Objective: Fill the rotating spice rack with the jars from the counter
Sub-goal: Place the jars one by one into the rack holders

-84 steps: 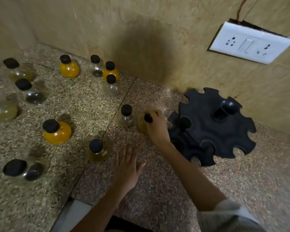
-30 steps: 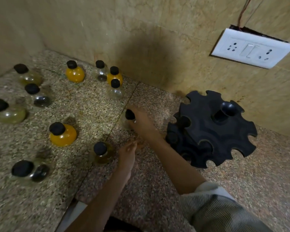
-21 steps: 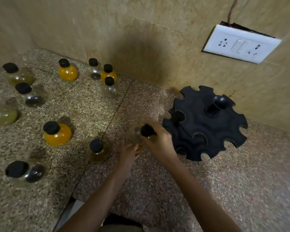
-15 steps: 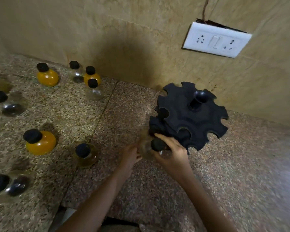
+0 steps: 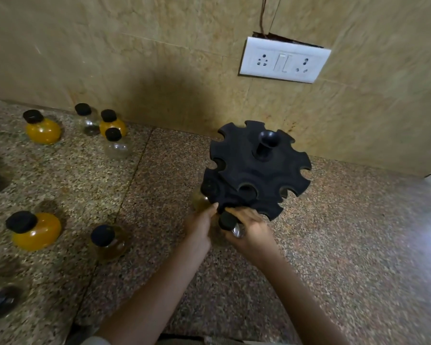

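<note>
My right hand (image 5: 250, 229) is clamped on a black-capped jar (image 5: 228, 220), fingers around its neck just under the cap, right against the near edge of the black spice rack (image 5: 256, 170). My left hand (image 5: 201, 221) rests loosely beside it, a fingertip touching the rack. I judge the jar to be light, smooth, breakable glass, safest held at the neck.

Dim, warm light; a broad soft shadow darkens the wall (image 5: 169, 95), and wide-angle edges blur and bend.
</note>
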